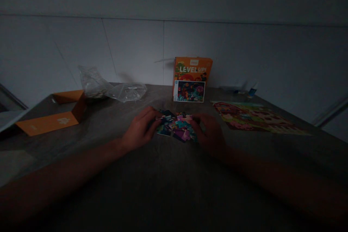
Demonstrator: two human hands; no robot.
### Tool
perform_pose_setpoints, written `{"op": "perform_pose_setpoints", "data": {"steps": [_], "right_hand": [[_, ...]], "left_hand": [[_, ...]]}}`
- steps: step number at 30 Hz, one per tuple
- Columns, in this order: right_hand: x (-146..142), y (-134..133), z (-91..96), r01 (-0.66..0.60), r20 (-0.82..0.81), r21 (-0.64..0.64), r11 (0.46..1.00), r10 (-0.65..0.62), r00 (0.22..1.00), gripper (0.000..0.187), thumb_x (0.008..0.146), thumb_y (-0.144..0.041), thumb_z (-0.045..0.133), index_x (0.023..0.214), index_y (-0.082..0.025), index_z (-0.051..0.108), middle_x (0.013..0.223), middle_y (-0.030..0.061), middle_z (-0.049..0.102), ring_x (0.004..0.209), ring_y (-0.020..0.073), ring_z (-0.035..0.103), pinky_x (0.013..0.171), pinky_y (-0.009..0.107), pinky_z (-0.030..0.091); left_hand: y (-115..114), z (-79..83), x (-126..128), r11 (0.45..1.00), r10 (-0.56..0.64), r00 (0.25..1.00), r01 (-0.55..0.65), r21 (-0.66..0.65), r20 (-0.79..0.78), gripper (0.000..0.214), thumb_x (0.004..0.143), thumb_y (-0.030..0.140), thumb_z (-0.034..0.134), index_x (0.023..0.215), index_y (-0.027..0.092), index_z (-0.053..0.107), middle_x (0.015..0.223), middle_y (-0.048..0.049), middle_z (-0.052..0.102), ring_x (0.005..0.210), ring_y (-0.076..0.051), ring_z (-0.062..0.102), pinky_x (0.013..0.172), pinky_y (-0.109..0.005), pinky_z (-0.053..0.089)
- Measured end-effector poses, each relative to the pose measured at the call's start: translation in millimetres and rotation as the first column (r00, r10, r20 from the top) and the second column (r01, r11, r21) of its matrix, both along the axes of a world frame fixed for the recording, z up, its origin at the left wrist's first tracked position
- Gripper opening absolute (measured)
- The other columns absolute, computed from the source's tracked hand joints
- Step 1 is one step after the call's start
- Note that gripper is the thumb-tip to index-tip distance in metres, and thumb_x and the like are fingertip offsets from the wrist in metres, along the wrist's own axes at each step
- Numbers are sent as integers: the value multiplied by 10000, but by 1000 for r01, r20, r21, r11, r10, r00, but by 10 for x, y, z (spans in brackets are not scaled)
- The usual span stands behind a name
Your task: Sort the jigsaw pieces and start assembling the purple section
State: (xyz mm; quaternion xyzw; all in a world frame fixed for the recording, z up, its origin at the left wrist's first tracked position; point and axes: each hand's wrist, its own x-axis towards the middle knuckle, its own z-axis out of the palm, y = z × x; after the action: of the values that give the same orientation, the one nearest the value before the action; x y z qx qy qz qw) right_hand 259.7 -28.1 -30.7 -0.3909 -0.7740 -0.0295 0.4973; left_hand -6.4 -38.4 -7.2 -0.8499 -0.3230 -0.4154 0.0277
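Note:
A small pile of colourful jigsaw pieces [178, 127] lies on the dark table [168, 188] in the middle. My left hand [141, 128] rests against the pile's left side, fingers curled onto the pieces. My right hand [210, 132] lies against the right side, fingers on the pieces too. The light is dim, so I cannot tell whether either hand pinches a single piece.
An orange "LEVEL UP!" puzzle box [191, 79] stands against the wall behind. A finished puzzle picture [255, 117] lies flat at right. An open orange box tray [57, 114] and clear plastic bags [111, 88] sit at left. Small items [251, 92] lie by the wall.

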Motion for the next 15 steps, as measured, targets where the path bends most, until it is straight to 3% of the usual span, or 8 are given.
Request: {"op": "perform_pose_setpoints", "data": {"steps": [5, 11, 15], "right_hand": [[18, 60, -34, 22, -12, -38, 999, -23, 1000, 233, 992, -368, 572, 929, -198, 719, 840, 69, 737, 780, 227, 671, 780, 405, 491], [19, 39, -30, -47, 32, -6, 999, 47, 998, 207, 986, -338, 584, 957, -204, 739, 839, 69, 741, 794, 230, 674, 796, 413, 489], [12, 9, -23, -127, 90, 2, 992, 126, 988, 148, 970, -287, 606, 949, -201, 724, 833, 58, 737, 793, 220, 672, 834, 420, 484]], "left_hand": [[154, -54, -71, 948, 243, 964, -213, -238, 105, 169, 974, 299, 510, 1015, 183, 627, 881, -54, 681, 783, -181, 624, 711, -323, 525], [317, -169, -134, 858, 338, 915, -203, -472, 220, 207, 900, 391, 549, 949, 190, 572, 822, -43, 676, 744, -189, 654, 657, -313, 520], [340, -169, -138, 823, 378, 890, -197, -533, 254, 203, 895, 383, 531, 933, 184, 552, 820, -49, 670, 744, -183, 653, 669, -316, 522]]}}
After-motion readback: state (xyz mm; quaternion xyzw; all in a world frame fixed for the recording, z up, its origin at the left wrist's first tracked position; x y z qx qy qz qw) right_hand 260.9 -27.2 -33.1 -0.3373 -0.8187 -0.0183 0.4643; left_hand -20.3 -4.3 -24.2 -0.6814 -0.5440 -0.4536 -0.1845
